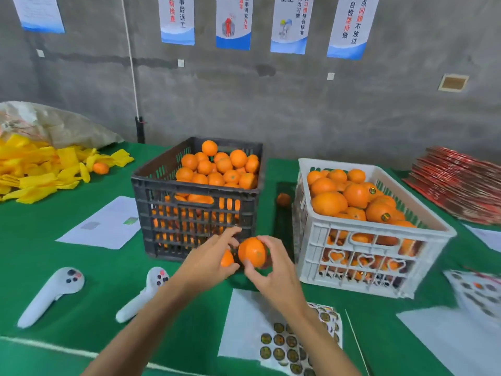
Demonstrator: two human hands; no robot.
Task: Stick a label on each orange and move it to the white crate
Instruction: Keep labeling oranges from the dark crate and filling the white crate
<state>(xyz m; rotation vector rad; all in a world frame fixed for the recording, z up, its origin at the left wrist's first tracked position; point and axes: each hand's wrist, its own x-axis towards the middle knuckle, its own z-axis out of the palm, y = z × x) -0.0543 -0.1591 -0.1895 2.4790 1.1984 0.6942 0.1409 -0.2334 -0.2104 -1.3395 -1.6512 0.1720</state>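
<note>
I am wearing nothing on my left hand [208, 260] or my right hand [273, 272]: no gloves are showing, and my two forearms are showing bare, with no sleeves covering them down to the frame's bottom edge.

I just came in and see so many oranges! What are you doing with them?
A person holds one orange in the right hand and a second orange in the left hand. The black crate holds oranges; the white crate has some labelled ones. A sticker sheet lies nearby.
</note>
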